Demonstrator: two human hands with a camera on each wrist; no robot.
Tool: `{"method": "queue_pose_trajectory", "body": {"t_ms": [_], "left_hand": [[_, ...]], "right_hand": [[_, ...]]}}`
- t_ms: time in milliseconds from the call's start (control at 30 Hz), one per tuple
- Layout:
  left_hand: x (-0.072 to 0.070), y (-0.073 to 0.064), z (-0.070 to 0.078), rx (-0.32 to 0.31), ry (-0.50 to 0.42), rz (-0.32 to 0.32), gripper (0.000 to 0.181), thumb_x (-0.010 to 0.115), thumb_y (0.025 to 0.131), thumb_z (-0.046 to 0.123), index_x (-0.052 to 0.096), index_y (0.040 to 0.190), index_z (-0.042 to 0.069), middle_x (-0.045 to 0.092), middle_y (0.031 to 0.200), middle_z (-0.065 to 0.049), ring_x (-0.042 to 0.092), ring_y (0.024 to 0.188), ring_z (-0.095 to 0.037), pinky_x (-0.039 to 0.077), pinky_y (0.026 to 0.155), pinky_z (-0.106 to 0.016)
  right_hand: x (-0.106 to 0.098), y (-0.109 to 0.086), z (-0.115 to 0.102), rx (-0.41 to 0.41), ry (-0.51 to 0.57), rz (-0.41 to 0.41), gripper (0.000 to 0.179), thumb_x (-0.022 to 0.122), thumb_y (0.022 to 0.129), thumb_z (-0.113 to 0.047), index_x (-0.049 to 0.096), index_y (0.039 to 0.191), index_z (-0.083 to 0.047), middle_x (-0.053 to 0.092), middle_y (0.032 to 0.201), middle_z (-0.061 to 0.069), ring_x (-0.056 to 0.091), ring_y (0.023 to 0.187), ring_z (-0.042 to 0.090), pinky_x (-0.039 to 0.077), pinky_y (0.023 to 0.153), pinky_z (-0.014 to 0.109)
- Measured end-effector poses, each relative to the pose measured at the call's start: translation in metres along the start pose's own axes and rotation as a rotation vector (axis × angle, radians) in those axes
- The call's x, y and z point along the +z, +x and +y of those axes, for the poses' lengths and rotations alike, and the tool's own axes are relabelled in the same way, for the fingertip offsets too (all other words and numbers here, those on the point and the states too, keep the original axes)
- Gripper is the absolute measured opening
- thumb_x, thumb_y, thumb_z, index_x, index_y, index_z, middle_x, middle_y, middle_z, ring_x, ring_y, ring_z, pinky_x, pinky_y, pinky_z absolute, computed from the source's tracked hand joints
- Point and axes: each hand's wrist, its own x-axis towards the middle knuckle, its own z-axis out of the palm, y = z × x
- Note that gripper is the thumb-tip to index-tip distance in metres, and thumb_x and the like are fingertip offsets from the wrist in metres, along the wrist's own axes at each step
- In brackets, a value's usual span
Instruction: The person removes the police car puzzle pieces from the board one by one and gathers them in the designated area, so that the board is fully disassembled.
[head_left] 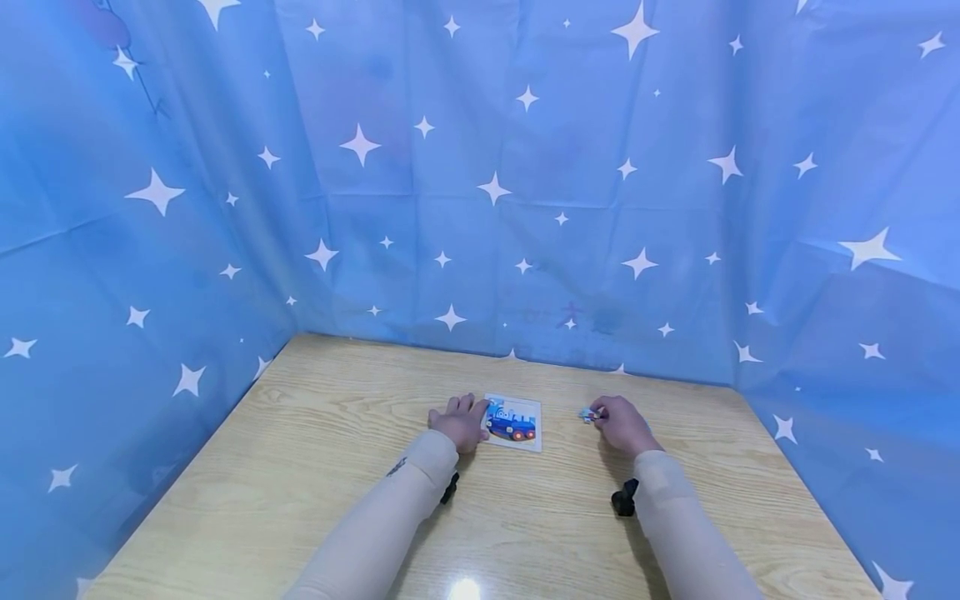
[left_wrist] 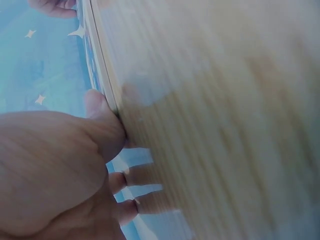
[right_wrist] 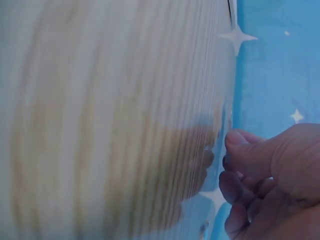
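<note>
A small square puzzle board (head_left: 527, 442) with a picture of a blue train lies flat on the table, its pale border showing. My left hand (head_left: 460, 425) rests at the board's left side, fingers spread and straight, fingertips on the table and the board's edge. In the left wrist view the thumb (left_wrist: 106, 125) lies against the board's edge. To the right of the board, my right hand (head_left: 624, 423) pinches a small colourful puzzle piece (head_left: 586, 415) between thumb and fingertips, low over the table. In the right wrist view the curled fingers mostly hide the piece.
The wooden table (head_left: 300, 467) has a glossy top that mirrors the hands. A blue curtain (head_left: 465, 250) with white stars stands along its back and both sides. A black wrist camera (head_left: 624, 498) sits under the right wrist.
</note>
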Motion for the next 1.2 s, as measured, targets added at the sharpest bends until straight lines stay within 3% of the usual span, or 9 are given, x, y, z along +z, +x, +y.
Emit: {"method": "queue_pose_trajectory", "body": {"t_ms": [200,467,733,867,1000,1200], "left_hand": [[-0.001,-0.002,0.0,0.0,0.007,-0.008,0.064,0.051,0.104,0.04,0.028,0.162,0.027,0.023,0.167,-0.004,0.021,0.151,-0.028,0.03,0.109,-0.061],[-0.002,-0.005,0.002,0.003,0.008,0.001,0.064,0.052,0.103,0.038,0.03,0.162,0.027,0.024,0.167,-0.005,0.023,0.151,-0.027,0.032,0.107,-0.061],[-0.003,-0.004,0.004,-0.002,0.021,0.003,0.063,0.052,0.104,0.039,0.03,0.162,0.027,0.025,0.167,-0.005,0.023,0.15,-0.027,0.032,0.107,-0.06],[-0.002,-0.004,0.003,-0.006,0.018,-0.004,0.064,0.052,0.103,0.04,0.03,0.162,0.027,0.024,0.167,-0.004,0.022,0.151,-0.027,0.031,0.108,-0.061],[-0.001,-0.003,0.002,0.002,0.017,-0.005,0.064,0.053,0.103,0.04,0.03,0.161,0.027,0.024,0.167,-0.005,0.022,0.151,-0.027,0.031,0.107,-0.061],[-0.004,-0.006,0.003,0.003,0.026,0.004,0.063,0.052,0.103,0.04,0.03,0.162,0.027,0.024,0.167,-0.004,0.023,0.151,-0.026,0.033,0.106,-0.06]], "right_hand": [[-0.002,-0.003,0.003,0.006,-0.019,0.004,0.02,0.064,0.094,0.004,0.069,0.114,0.005,0.066,0.102,0.02,0.063,0.097,0.036,0.05,0.085,0.054],[-0.007,-0.005,0.008,0.072,-0.032,-0.033,0.025,0.063,0.096,0.003,0.068,0.12,0.003,0.067,0.108,0.021,0.064,0.101,0.038,0.051,0.084,0.054],[-0.01,-0.007,0.015,0.074,-0.081,-0.023,0.023,0.064,0.095,0.002,0.069,0.118,0.001,0.067,0.109,0.022,0.064,0.1,0.039,0.052,0.082,0.055],[-0.012,-0.009,0.017,0.07,-0.077,-0.029,0.03,0.063,0.096,0.002,0.065,0.126,0.002,0.065,0.109,0.023,0.064,0.1,0.039,0.052,0.082,0.054],[-0.017,-0.013,0.019,0.059,-0.056,-0.007,0.042,0.062,0.095,0.003,0.057,0.136,0.006,0.061,0.112,0.026,0.062,0.102,0.041,0.051,0.084,0.055],[-0.023,-0.017,0.023,0.063,-0.036,0.029,0.039,0.061,0.095,0.005,0.058,0.133,0.009,0.06,0.114,0.027,0.061,0.102,0.041,0.05,0.083,0.055]]}}
